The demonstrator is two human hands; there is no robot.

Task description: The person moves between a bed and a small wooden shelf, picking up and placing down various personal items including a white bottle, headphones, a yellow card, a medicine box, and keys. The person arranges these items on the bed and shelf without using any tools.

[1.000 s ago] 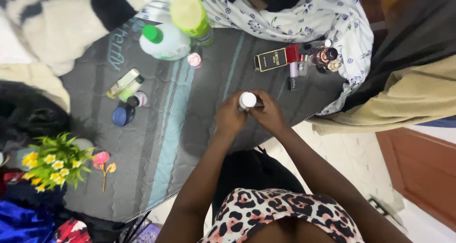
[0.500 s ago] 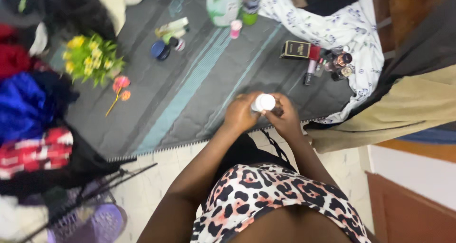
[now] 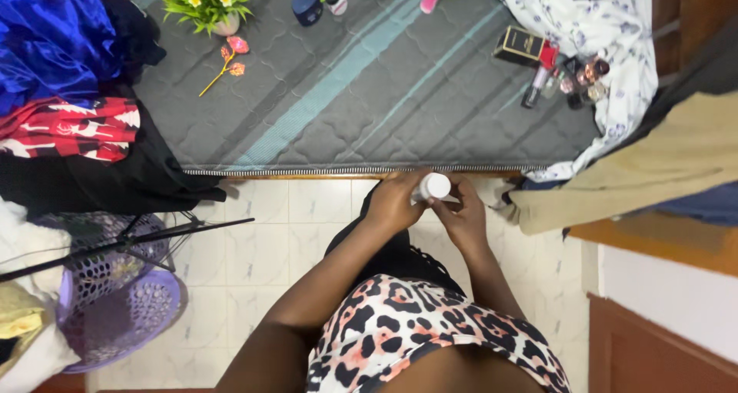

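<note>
- The small white-capped bottle (image 3: pixel 434 186) sits between both hands, just below the near edge of the grey mattress (image 3: pixel 369 93), over the tiled floor (image 3: pixel 269 239).
- The left hand (image 3: pixel 397 202) is wrapped around the bottle from the 9 o'clock side, fingers closed on its body.
- The right hand (image 3: pixel 461 212) meets it from 4 o'clock, fingertips pinching near the cap.
- The bottle's long axis points roughly up at the camera, so the round cap faces the viewer.
- Both hands touch it; neither is clearly nearer.
- A cluster of cosmetics (image 3: pixel 565 78) lies at 1 o'clock, well apart.
</note>
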